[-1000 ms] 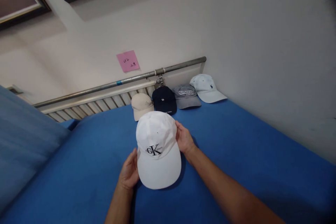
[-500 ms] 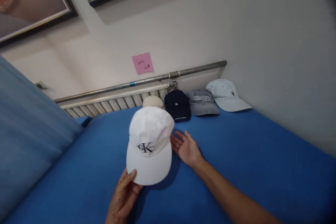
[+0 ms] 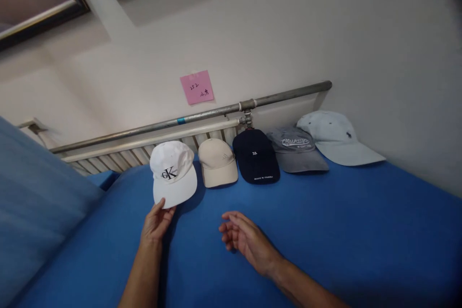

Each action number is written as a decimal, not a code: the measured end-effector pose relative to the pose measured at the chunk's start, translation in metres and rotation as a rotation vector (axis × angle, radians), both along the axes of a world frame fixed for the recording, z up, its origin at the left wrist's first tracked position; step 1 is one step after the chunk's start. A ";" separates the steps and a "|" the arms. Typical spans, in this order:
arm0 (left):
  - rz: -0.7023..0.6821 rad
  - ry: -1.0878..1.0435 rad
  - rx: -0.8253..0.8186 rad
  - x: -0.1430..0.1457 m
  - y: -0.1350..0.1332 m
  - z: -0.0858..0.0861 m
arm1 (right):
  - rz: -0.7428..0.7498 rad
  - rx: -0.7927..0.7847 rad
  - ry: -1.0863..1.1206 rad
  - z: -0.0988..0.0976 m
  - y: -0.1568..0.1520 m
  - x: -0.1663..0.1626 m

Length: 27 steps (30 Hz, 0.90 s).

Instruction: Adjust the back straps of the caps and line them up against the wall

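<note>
My left hand (image 3: 158,221) grips the brim of a white baseball cap (image 3: 176,192) with black lettering, thumb on top and fingers beneath. The cap is at the left end of a row by the wall, beside a beige cap (image 3: 218,166). Further right come a black cap (image 3: 255,159), a grey cap (image 3: 298,151) with white lettering and a pale cap (image 3: 335,137) with a small dark emblem. My right hand (image 3: 245,240) hovers over the blue surface in front of the beige and black caps, fingers loosely curled and apart, holding nothing.
The caps rest on a blue-covered surface (image 3: 325,231) against the wall. Behind them are a radiator (image 3: 122,158) and a metal pipe (image 3: 209,114). A pink note (image 3: 197,87) is stuck to the wall. At left hangs a blue curtain (image 3: 39,211); framed pictures are above.
My left hand has carried the white cap left and back to the row's end, uncovering the beige cap. My right hand has drawn away from the cap, towards me.
</note>
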<state>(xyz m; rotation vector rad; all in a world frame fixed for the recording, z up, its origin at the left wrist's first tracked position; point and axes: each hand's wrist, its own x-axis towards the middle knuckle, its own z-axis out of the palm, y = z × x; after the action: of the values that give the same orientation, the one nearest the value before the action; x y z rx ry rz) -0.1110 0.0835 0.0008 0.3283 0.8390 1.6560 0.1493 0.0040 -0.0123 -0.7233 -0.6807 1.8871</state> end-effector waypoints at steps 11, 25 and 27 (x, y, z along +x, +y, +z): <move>-0.029 0.034 -0.096 -0.011 0.084 -0.014 | 0.104 0.041 -0.055 -0.006 -0.002 0.003; 0.278 0.203 -0.310 -0.014 0.078 -0.025 | 0.125 0.093 -0.165 -0.004 -0.004 0.001; 0.316 0.225 -0.305 -0.012 0.077 -0.029 | 0.130 0.099 -0.179 -0.003 -0.005 0.000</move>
<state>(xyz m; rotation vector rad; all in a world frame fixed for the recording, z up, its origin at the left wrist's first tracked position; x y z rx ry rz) -0.1232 0.1606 -0.0280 0.1758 1.3508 1.7666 0.1493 -0.0008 -0.0151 -0.8066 -0.9478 1.9056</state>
